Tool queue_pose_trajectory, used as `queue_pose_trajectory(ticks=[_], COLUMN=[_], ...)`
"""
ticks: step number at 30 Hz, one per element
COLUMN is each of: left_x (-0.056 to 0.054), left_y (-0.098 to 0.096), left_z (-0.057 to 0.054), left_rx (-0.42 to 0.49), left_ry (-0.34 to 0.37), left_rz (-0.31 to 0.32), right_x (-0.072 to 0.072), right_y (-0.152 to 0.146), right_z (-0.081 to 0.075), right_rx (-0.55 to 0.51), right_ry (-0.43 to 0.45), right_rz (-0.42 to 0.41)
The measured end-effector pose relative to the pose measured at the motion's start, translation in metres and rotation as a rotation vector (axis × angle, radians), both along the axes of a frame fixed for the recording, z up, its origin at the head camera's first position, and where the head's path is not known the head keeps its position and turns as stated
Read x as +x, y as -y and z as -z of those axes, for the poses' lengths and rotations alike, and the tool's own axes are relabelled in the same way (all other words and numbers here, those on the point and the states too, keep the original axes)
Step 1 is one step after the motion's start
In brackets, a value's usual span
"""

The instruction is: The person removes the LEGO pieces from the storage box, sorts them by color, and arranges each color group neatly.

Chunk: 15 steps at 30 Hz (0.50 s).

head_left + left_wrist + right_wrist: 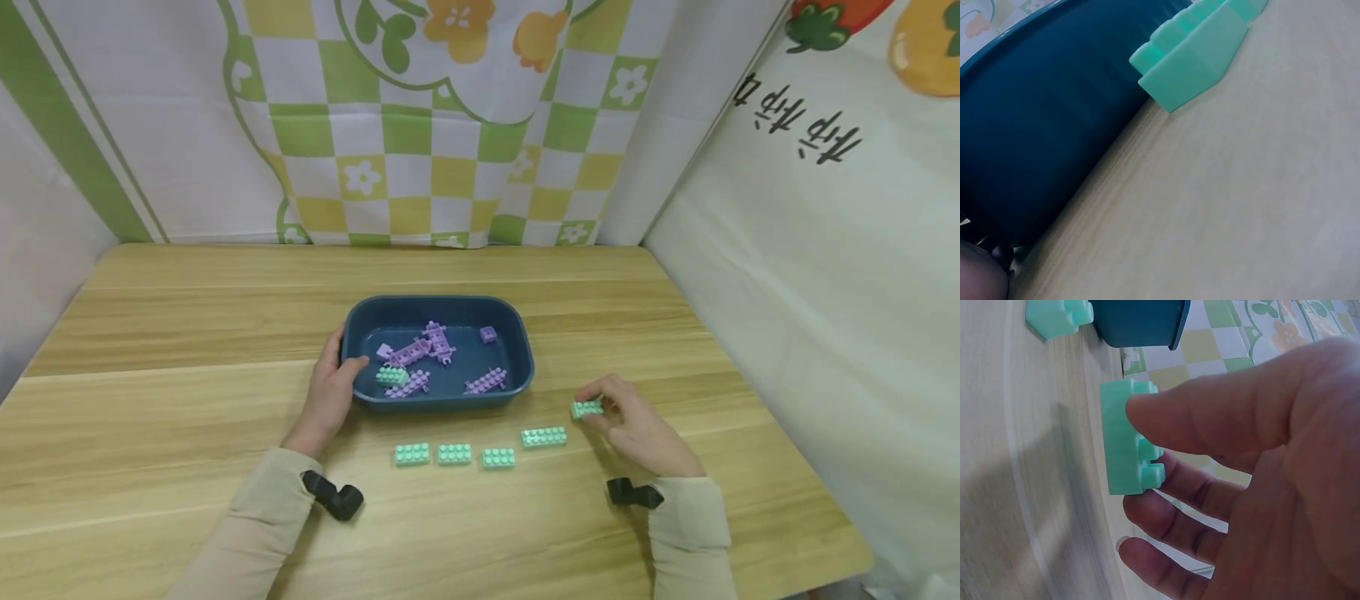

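Note:
My left hand [330, 393] grips the left end of a dark blue bin [442, 403], its thumb over the rim and the fingers along the outer wall. In the bin lie several purple building blocks [486, 381] and one mint-green block [392, 376]. To the right of the bin, my right hand [633, 425] pinches a mint-green building block [1121, 437] between thumb and fingers, close over the table. In the right wrist view its studs face my palm. Left of that hand is a longer green block [543, 437] with two rows of studs.
Three shorter green blocks [454, 453] continue the row to the left, in front of the bin. The wooden table [187, 417] ends at a checked curtain [450, 150] at the back, with a white printed cloth [825, 292] along the right side.

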<state>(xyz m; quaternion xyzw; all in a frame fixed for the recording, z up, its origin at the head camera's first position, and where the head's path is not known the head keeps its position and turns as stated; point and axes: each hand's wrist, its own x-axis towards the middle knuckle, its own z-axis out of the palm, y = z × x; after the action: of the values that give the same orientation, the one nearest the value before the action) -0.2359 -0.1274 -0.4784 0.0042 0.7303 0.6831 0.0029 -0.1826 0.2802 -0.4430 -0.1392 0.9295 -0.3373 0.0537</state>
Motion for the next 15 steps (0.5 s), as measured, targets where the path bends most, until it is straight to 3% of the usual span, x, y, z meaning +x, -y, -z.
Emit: queue_pose_trajectory(ticks=[15], left_x=[-0.0006], left_y=[0.0007], left_z=[0.0009], left_rx=[-0.006], left_ry=[-0.003], left_rz=[0.004], right_x=[-0.0007], right_y=[0.0013], right_z=[0.0011], right_rx=[0.01], right_ry=[0.021], right_rz=[-0.028])
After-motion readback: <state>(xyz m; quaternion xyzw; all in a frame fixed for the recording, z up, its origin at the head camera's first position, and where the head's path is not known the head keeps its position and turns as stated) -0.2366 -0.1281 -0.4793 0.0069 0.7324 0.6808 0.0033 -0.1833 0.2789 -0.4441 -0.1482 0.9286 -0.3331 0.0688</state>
